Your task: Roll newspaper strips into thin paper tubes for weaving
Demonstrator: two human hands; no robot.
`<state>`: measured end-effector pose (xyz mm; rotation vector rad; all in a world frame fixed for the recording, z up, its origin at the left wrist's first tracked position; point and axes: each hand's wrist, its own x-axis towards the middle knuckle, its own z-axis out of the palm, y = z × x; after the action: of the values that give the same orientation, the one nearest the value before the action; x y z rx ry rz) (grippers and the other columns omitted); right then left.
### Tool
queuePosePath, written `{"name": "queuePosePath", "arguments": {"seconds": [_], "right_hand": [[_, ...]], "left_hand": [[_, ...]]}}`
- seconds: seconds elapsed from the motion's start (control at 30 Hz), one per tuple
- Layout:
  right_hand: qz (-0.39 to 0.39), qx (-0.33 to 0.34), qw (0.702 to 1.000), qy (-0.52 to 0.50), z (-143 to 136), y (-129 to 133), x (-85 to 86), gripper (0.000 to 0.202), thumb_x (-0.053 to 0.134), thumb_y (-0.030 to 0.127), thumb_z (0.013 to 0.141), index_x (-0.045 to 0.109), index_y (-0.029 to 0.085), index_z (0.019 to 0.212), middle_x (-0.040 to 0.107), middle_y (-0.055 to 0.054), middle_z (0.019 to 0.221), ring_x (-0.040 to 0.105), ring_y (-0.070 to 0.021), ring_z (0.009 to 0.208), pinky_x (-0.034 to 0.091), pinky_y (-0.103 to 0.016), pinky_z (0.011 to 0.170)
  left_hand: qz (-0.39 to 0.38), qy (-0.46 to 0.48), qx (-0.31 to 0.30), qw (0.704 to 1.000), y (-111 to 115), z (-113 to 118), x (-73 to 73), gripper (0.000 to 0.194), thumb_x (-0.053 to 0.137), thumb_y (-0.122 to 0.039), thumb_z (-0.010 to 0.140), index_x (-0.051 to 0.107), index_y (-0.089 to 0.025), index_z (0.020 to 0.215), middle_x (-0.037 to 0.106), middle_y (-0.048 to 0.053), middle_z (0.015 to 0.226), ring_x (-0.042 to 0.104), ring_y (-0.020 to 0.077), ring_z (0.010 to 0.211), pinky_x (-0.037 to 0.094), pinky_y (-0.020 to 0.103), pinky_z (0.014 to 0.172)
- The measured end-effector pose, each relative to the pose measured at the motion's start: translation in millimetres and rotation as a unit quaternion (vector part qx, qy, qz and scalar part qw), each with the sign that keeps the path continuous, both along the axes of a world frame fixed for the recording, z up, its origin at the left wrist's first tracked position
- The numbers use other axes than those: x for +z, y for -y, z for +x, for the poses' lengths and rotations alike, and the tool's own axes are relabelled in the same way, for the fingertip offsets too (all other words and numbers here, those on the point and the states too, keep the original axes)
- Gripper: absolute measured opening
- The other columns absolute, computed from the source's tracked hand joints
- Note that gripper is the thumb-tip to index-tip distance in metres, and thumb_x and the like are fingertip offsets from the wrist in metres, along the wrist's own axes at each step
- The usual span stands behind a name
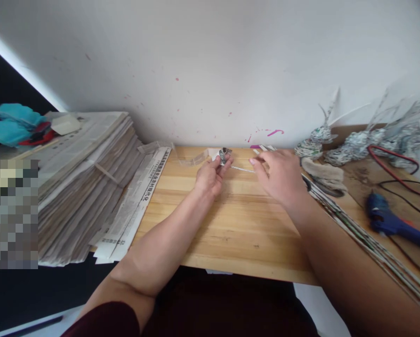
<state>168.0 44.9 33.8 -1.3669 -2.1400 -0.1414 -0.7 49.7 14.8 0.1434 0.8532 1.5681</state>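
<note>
Over the wooden table (210, 224), my left hand (210, 178) pinches a small curled piece of printed newspaper (224, 157) between thumb and fingers. Out of this piece a thin white rolled-paper stick (243, 169) runs to the right. My right hand (280, 175) is bent around the stick's other end, which passes out of sight behind the thumb; most of its fingertips are hidden. A pale, see-through strip (192, 161) lies on the table behind my left hand. White stick ends (266, 148) show just behind my right hand.
A tall newspaper stack (90, 187) stands left, with cut newspaper strips (136, 201) beside it. Long paper sticks (357, 234) lie under my right forearm. At right are a blue glue gun (388, 217), a cloth (324, 175) and several woven paper figures (357, 145) by the wall.
</note>
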Motion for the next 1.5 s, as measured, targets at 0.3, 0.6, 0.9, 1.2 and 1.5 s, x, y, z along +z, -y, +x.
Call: {"name": "queuePosePath", "arguments": {"seconds": [0.3,0.6,0.9,1.2,1.5], "right_hand": [[-0.210,0.052,0.976,-0.027,-4,0,-2.5,0.040,0.046,0.042,0.095,0.068,0.018,0.071,0.063,-0.006,0.063,0.057,-0.0199,0.064,0.037,-0.035,0.071],[-0.387,0.004,0.896,-0.216,-1,-9,-2.8,0.038,0.044,0.030,0.092,0.048,0.020,0.056,0.050,-0.002,0.051,0.047,-0.0159,0.052,0.041,-0.034,0.064],[-0.049,0.066,0.990,0.114,-15,5,-8.3,0.031,0.048,0.035,0.096,0.069,0.018,0.081,0.071,-0.010,0.081,0.060,-0.0261,0.086,0.030,-0.042,0.086],[-0.306,0.048,0.951,0.002,-2,-1,-4.6,0.046,0.033,0.039,0.100,0.066,0.018,0.075,0.069,-0.007,0.070,0.062,-0.0199,0.066,0.038,-0.031,0.066],[-0.108,0.066,0.991,0.042,-21,11,-13.1,0.019,0.051,0.031,0.095,0.064,0.018,0.089,0.072,-0.008,0.084,0.063,-0.0213,0.077,0.035,-0.031,0.070]], "left_hand": [[0.001,0.001,-0.003,1.000,-1,-2,-0.7,0.012,0.053,-0.004,0.090,0.064,-0.007,0.089,0.073,0.011,0.087,0.072,0.0202,0.096,0.058,0.026,0.087],[0.012,-0.016,-0.015,1.000,-1,-6,3.8,0.016,0.050,-0.005,0.092,0.063,-0.007,0.081,0.071,0.008,0.076,0.074,0.0181,0.084,0.060,0.019,0.074],[-0.006,-0.019,-0.004,1.000,0,-5,3.7,0.015,0.051,-0.005,0.091,0.065,-0.007,0.084,0.072,0.009,0.079,0.073,0.0175,0.088,0.059,0.021,0.081],[0.004,-0.032,-0.051,0.998,3,2,-4.9,0.012,0.055,-0.006,0.089,0.065,-0.008,0.084,0.072,0.010,0.080,0.073,0.0181,0.088,0.059,0.026,0.086],[0.022,-0.030,-0.046,0.998,5,9,-9.4,0.013,0.055,-0.006,0.089,0.064,-0.008,0.080,0.071,0.009,0.078,0.072,0.0147,0.077,0.059,0.028,0.086]]}}
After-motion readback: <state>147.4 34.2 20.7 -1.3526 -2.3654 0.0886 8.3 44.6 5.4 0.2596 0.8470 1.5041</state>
